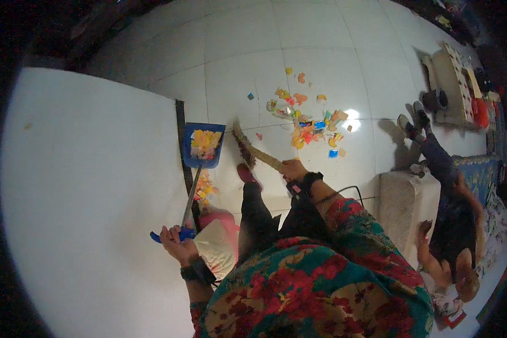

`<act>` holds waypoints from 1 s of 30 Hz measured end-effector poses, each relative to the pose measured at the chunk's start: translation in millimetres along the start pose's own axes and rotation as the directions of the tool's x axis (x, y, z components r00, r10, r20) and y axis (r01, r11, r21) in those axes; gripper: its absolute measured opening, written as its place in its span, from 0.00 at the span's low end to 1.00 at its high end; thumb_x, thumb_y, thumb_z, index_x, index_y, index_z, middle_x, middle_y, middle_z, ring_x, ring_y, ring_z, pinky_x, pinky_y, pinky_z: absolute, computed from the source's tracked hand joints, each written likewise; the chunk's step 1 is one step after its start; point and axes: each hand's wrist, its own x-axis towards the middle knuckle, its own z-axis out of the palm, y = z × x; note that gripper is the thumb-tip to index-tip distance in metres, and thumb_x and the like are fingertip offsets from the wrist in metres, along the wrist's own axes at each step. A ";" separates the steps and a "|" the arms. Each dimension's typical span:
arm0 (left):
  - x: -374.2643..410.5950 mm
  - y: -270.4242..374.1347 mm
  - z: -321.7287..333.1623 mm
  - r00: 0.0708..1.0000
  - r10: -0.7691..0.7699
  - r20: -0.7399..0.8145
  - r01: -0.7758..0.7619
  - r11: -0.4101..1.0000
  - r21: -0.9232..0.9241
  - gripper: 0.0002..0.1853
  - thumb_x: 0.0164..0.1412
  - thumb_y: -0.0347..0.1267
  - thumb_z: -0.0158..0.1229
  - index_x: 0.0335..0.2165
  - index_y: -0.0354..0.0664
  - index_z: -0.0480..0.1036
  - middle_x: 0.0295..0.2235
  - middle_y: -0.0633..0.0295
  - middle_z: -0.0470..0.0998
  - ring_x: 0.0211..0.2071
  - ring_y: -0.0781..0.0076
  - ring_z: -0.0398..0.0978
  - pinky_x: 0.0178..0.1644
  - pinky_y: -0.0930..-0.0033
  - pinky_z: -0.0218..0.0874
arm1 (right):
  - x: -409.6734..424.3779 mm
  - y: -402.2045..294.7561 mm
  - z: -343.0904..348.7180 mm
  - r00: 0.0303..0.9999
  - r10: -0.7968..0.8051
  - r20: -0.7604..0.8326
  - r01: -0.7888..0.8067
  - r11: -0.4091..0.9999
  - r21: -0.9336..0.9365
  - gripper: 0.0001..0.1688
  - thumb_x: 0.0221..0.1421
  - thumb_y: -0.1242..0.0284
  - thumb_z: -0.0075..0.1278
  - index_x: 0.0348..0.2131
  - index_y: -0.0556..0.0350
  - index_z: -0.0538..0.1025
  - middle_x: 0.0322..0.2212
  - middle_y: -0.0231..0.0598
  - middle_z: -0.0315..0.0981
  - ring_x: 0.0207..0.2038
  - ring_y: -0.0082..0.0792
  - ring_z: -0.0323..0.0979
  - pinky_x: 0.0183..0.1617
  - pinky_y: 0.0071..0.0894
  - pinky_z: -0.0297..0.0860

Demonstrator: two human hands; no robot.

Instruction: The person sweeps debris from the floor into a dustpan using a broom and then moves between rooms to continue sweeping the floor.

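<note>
My left hand (178, 246) is closed around the blue grip at the end of a long-handled dustpan (187, 160). Yellow, orange and pink scraps (205, 145) lie in its blue pan, which is beside the dark edge of a white wall or panel. In my right hand (295, 170) is a short broom (267, 158) with a pale handle; its dark bristle head is near my shoe, to the right of the pan. Beyond the broom, colourful scraps and wrappers (310, 126) are scattered over the tiled floor (245, 63).
More scraps (204, 188) lie along the panel (97, 169), near a pink container (219, 217) with a whitish bag (215, 249). At right, another person (452, 219) sits or lies behind a pale block-shaped seat (399, 211). Past their feet stands a cream perforated box (450, 93).
</note>
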 end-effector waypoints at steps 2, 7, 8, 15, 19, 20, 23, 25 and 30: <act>18.9 -4.5 29.9 0.995 -0.037 0.087 0.039 0.999 -0.014 0.15 0.52 0.34 0.44 0.13 0.50 0.54 0.07 0.71 0.51 0.18 0.77 0.61 0.34 0.54 0.59 | 32.2 37.7 -23.7 0.946 -0.300 -0.122 0.269 0.938 -0.221 0.13 0.44 0.67 0.46 0.28 0.59 0.70 0.13 0.29 0.64 0.15 0.19 0.62 0.16 0.20 0.60; 37.6 5.4 26.5 0.980 -0.042 0.195 0.022 0.995 0.101 0.14 0.51 0.35 0.45 0.14 0.49 0.53 0.09 0.72 0.51 0.19 0.78 0.59 0.33 0.57 0.60 | -12.0 103.3 -39.6 0.925 -0.196 -0.327 0.201 0.979 -0.017 0.13 0.44 0.70 0.47 0.31 0.58 0.69 0.14 0.30 0.63 0.16 0.20 0.61 0.17 0.20 0.58; 50.4 11.7 30.2 0.976 -0.038 0.214 0.018 0.996 0.093 0.13 0.51 0.35 0.45 0.15 0.49 0.54 0.09 0.71 0.51 0.19 0.78 0.59 0.33 0.57 0.60 | -23.9 95.4 -28.7 0.939 -0.063 -0.339 0.114 0.985 0.133 0.15 0.43 0.71 0.48 0.34 0.59 0.69 0.16 0.31 0.64 0.17 0.21 0.62 0.19 0.20 0.59; 69.5 34.9 0.2 0.958 -0.097 0.270 0.077 0.994 0.083 0.11 0.51 0.36 0.46 0.18 0.48 0.55 0.11 0.70 0.53 0.19 0.79 0.59 0.35 0.56 0.59 | -71.6 53.7 48.9 0.965 0.010 -0.261 0.168 0.741 0.650 0.19 0.46 0.75 0.44 0.41 0.56 0.64 0.14 0.29 0.60 0.12 0.21 0.58 0.11 0.20 0.54; 64.2 21.5 -22.6 0.956 -0.048 0.290 0.013 0.992 0.122 0.12 0.51 0.36 0.47 0.17 0.49 0.55 0.11 0.71 0.53 0.19 0.79 0.60 0.35 0.56 0.60 | -28.1 19.1 65.3 0.985 -0.027 -0.170 0.129 0.769 0.627 0.20 0.46 0.74 0.45 0.42 0.57 0.64 0.17 0.28 0.61 0.18 0.22 0.60 0.19 0.19 0.60; 59.9 14.8 -21.2 0.953 -0.049 0.298 0.013 0.992 0.124 0.12 0.51 0.35 0.46 0.17 0.48 0.55 0.11 0.71 0.52 0.19 0.79 0.60 0.35 0.56 0.60 | -15.4 18.4 57.8 0.975 -0.123 -0.188 0.209 0.797 0.566 0.22 0.45 0.75 0.46 0.43 0.59 0.63 0.19 0.29 0.63 0.20 0.22 0.62 0.21 0.19 0.60; 118.9 0.9 12.2 0.933 -0.115 0.342 0.075 0.989 0.127 0.12 0.51 0.35 0.46 0.16 0.48 0.55 0.11 0.71 0.51 0.19 0.79 0.60 0.35 0.56 0.60 | 34.8 -6.1 39.4 0.938 -0.141 -0.317 0.307 0.761 0.571 0.21 0.44 0.72 0.47 0.39 0.61 0.65 0.18 0.33 0.66 0.19 0.23 0.64 0.20 0.20 0.62; 138.1 -5.4 8.4 0.899 -0.154 0.409 0.110 0.985 0.130 0.12 0.51 0.35 0.46 0.16 0.48 0.55 0.11 0.71 0.51 0.19 0.79 0.60 0.35 0.56 0.60 | 39.7 12.1 35.7 0.917 -0.077 -0.392 0.336 0.681 0.651 0.18 0.44 0.68 0.48 0.35 0.61 0.69 0.16 0.34 0.67 0.16 0.23 0.65 0.18 0.22 0.63; 125.4 9.8 15.9 0.913 -0.162 0.374 0.083 0.972 0.218 0.13 0.51 0.35 0.46 0.16 0.47 0.54 0.12 0.70 0.52 0.19 0.78 0.59 0.35 0.57 0.60 | -49.3 116.5 45.5 0.852 0.088 -0.515 0.050 0.968 0.247 0.12 0.45 0.65 0.44 0.28 0.54 0.68 0.14 0.34 0.64 0.15 0.24 0.64 0.16 0.23 0.61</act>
